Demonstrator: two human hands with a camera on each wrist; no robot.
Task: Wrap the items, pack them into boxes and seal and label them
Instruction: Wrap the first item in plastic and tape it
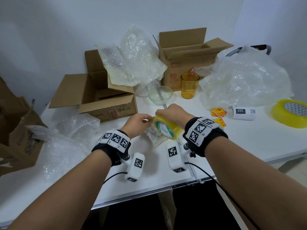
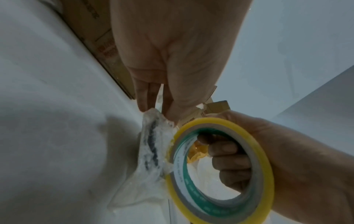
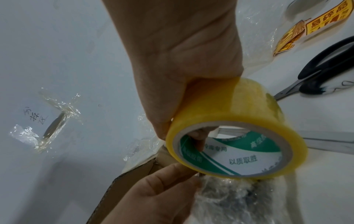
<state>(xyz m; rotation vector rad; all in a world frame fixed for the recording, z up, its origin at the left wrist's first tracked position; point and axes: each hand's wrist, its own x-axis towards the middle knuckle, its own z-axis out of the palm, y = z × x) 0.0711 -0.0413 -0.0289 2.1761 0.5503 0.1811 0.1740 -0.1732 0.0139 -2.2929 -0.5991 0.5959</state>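
Note:
My right hand [image 1: 171,112] grips a yellow tape roll [image 1: 167,128] over the white table [image 1: 249,143], with its fingers [image 2: 228,159] hooked through the green-printed core. Under the tape roll [image 3: 239,121] lies a small bubble-wrapped item [image 1: 153,135], dark inside its wrap. My left hand [image 1: 144,119] pinches the top end of that bubble-wrapped item [image 2: 153,145] between thumb and fingers [image 2: 145,103], right against the tape roll [image 2: 249,144]. In the right wrist view the left hand [image 3: 188,175] meets the roll's lower rim above the bubble-wrapped item [image 3: 229,197].
Two open cardboard boxes [image 1: 103,98] [image 1: 187,58] stand at the back, with bubble wrap heaps [image 1: 245,80] around them. A clear bowl [image 1: 160,95] and an amber glass [image 1: 189,85] sit mid-table. At the right are a second tape roll [image 1: 290,112], a label roll [image 1: 244,112], yellow stickers [image 1: 218,112] and scissors [image 3: 325,72].

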